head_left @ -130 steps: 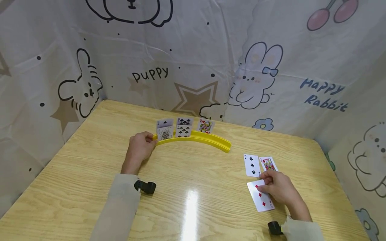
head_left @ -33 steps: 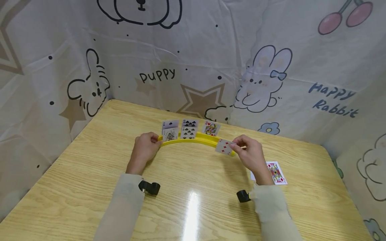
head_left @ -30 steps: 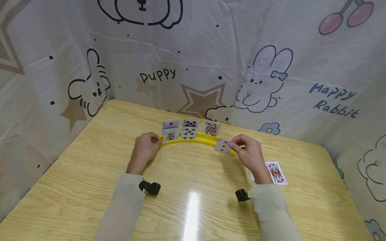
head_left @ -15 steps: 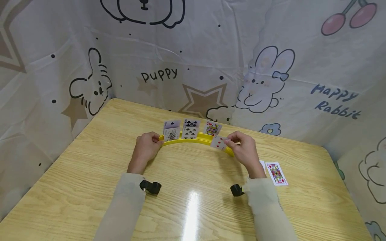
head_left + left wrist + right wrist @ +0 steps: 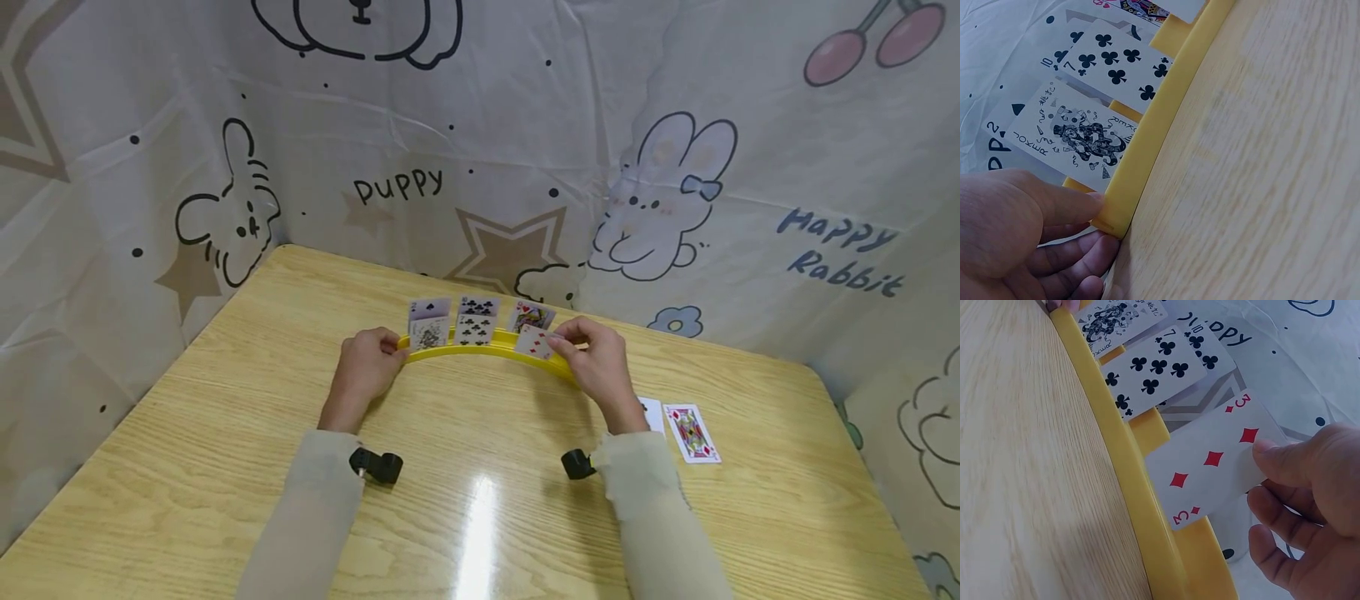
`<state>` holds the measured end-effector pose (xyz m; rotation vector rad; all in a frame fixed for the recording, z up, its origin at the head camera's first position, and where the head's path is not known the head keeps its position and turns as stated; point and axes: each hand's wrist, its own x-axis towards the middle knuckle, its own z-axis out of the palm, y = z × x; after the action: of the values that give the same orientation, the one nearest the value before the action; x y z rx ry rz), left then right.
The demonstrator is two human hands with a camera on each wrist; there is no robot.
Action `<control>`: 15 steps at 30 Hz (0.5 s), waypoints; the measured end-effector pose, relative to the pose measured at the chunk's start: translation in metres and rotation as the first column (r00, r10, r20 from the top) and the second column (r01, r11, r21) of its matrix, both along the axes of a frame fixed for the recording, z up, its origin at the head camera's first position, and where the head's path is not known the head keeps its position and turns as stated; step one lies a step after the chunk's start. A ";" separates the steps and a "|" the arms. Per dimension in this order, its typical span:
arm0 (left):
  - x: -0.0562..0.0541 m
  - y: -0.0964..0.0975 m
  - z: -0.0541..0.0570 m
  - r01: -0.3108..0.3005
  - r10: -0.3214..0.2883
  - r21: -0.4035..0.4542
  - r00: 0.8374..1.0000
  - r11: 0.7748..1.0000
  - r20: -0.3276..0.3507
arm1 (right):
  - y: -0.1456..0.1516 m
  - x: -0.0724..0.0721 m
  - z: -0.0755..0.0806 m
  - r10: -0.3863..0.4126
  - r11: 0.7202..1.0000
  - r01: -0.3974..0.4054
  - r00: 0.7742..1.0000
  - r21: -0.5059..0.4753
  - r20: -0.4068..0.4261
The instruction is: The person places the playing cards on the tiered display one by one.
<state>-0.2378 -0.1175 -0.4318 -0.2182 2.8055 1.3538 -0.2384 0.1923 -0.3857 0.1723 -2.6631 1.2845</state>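
Observation:
My right hand (image 5: 598, 367) pinches the three of diamonds (image 5: 1210, 461) between thumb and fingers. The card's lower edge is right at the front groove of the curved yellow card holder (image 5: 480, 351), in front of the queen of hearts (image 5: 531, 315). At the holder's left end, my left hand (image 5: 365, 371) grips the tip, thumb over the top in the left wrist view. Standing in the front groove are the joker (image 5: 1079, 137) and the seven of clubs (image 5: 1157, 372). Behind them rise the two of spades (image 5: 429, 307) and the ten of clubs (image 5: 478, 305).
A jack of diamonds (image 5: 692, 433) lies face up on the wooden table (image 5: 420, 517), right of the right forearm. Beside it is another card (image 5: 652, 414), partly hidden by the right wrist. A printed cloth (image 5: 510, 133) hangs along the table's back edge.
My right hand picked up the three of diamonds from the table at right and carried it left to the holder, up before the queen. The left hand keeps its grip on the holder's end.

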 end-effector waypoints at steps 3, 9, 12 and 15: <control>0.000 0.001 0.000 -0.003 0.003 -0.001 1.000 1.000 0.011 | -0.002 -0.002 -0.001 -0.002 1.000 0.002 1.000 -0.002 -0.007; 0.001 0.001 0.001 -0.013 0.013 0.004 1.000 1.000 0.019 | -0.006 -0.005 -0.004 -0.002 1.000 0.001 1.000 -0.007 -0.020; 0.001 0.001 0.001 -0.011 0.011 0.001 1.000 1.000 0.008 | -0.008 -0.007 -0.004 -0.006 1.000 0.006 1.000 -0.010 -0.009; 0.001 0.001 0.001 -0.009 0.009 -0.005 1.000 1.000 -0.001 | -0.009 -0.007 -0.005 -0.012 1.000 0.012 1.000 -0.010 0.008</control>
<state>-0.2372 -0.1168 -0.4308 -0.2305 2.8121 1.3496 -0.2457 0.1832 -0.3904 0.1499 -2.6596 1.2969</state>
